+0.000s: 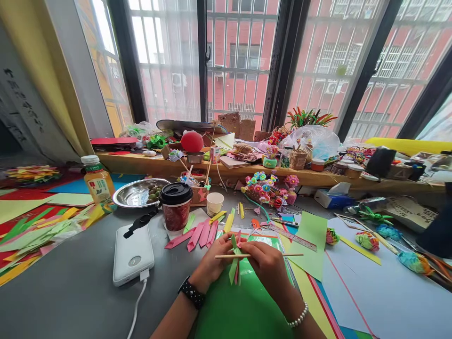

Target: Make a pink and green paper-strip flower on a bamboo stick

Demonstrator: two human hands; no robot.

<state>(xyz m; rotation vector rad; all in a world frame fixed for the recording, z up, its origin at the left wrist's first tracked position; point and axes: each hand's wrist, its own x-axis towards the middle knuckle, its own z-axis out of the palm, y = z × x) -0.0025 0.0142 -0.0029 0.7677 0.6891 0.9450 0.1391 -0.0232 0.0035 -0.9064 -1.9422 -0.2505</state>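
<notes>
Between my two hands is a folded paper piece [233, 272] of green and pink strips, its pointed ends hanging down. My left hand [216, 256], with a dark watch on the wrist, is closed around its left side. My right hand [267, 262], wearing a beaded bracelet, pinches near the top of the piece and also holds a thin wooden stick [292, 254]. The stick lies level across the paper, and the right fingertips partly hide the folds. Below the hands is a smooth green surface [243, 310]. Several folded pink strips [195, 238] lie just beyond the left hand.
A lidded coffee cup [175, 212], a paper cup [214, 204] and a metal bowl [123, 194] stand beyond. At left are a white power bank [133, 254] and juice bottle [98, 181]. Scissors [255, 230], a ruler [294, 237] and paper sheets [374, 282] lie ahead and right.
</notes>
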